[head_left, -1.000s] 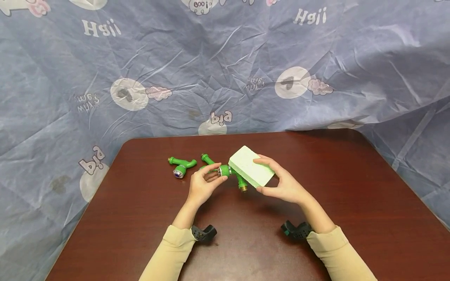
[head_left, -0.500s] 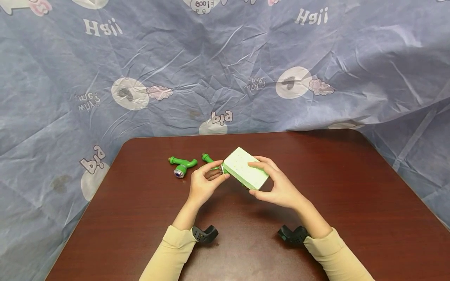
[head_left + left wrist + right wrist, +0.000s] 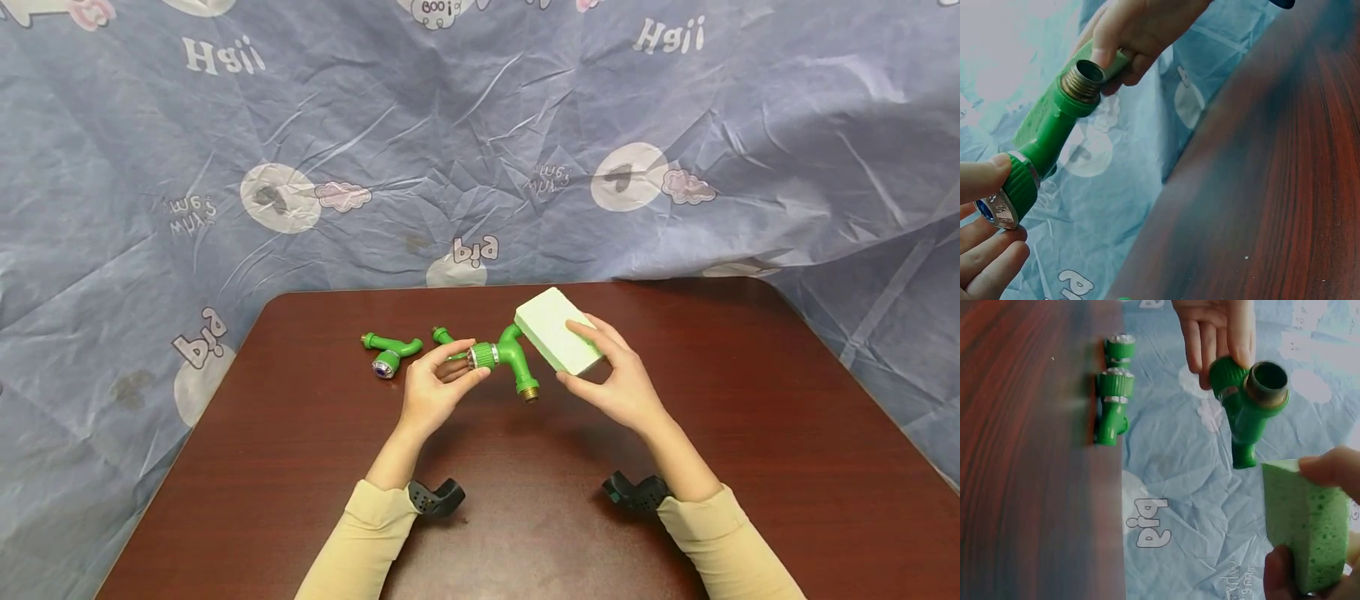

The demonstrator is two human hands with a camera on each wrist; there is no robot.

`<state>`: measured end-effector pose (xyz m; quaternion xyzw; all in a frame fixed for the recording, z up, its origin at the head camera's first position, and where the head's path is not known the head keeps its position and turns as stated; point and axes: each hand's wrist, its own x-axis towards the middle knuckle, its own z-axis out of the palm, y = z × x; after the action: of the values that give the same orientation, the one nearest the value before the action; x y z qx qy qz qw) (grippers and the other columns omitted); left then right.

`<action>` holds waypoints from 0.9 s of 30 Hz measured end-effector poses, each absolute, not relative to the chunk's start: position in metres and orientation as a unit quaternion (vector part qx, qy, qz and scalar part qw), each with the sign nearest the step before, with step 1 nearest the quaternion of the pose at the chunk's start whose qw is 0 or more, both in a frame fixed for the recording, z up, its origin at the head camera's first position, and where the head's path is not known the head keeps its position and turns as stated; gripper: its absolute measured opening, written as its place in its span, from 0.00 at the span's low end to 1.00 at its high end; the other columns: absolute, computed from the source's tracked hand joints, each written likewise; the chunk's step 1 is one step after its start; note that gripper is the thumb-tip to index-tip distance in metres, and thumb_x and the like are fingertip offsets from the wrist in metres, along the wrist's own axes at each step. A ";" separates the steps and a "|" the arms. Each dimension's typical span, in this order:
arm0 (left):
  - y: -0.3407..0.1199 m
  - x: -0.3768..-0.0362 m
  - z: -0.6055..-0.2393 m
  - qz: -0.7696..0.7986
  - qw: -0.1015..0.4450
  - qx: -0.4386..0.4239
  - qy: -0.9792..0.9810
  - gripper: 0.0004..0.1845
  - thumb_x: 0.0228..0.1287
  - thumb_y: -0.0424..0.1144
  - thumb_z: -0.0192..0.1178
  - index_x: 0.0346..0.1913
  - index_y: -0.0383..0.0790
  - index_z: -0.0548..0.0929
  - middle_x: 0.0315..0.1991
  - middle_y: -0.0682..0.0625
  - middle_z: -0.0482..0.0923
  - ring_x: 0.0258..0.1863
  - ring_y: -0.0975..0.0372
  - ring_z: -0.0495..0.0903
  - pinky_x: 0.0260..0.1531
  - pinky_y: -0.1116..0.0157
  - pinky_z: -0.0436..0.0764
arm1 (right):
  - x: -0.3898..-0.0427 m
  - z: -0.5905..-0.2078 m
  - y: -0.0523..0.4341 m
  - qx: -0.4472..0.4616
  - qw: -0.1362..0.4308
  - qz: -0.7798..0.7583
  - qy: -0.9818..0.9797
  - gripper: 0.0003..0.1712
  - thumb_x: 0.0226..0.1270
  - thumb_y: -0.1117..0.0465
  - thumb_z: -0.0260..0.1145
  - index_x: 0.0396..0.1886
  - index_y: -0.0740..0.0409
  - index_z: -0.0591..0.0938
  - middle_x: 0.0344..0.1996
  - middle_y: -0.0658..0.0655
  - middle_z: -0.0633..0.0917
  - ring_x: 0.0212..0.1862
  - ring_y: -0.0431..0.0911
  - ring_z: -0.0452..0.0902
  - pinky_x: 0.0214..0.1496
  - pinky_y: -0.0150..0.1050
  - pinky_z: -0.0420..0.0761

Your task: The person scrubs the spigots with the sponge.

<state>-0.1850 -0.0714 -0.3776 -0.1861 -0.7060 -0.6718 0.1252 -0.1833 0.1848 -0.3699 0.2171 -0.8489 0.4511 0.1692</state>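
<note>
At the left a green tap (image 3: 393, 352) lies on the red-brown table (image 3: 255, 467), and right of it a second green tap (image 3: 442, 336) lies partly hidden behind the left hand (image 3: 432, 392). That hand pinches the ribbed knob (image 3: 483, 357) of a third green tap (image 3: 513, 358), held above the table — its brass threaded end (image 3: 531, 393) toward the person, its spout just beside a pale green sponge (image 3: 557, 329). Furthest right, the right hand (image 3: 618, 383) grips that sponge — tilted, above the table — between thumb and fingers.

Faucet (image 3: 512, 355) green; sponge (image 3: 551, 327) pale green; cloth (image 3: 442, 125) blue, printed.
</note>
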 end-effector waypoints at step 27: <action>-0.072 -0.184 -0.377 -0.663 0.143 -0.184 -0.712 0.22 0.48 0.23 0.69 0.49 0.25 0.79 0.42 0.33 0.81 0.41 0.45 0.82 0.41 0.57 0.82 | -0.189 -0.381 0.185 0.316 0.171 0.433 -0.827 0.38 0.42 0.72 0.74 0.59 0.54 0.77 0.63 0.56 0.70 0.59 0.49 0.67 0.49 0.33 0.69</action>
<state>-0.1837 -0.0720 -0.3766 -0.1844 -0.7117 -0.6627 0.1425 -0.1894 0.1845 -0.3814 0.3156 -0.8267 0.4332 0.1711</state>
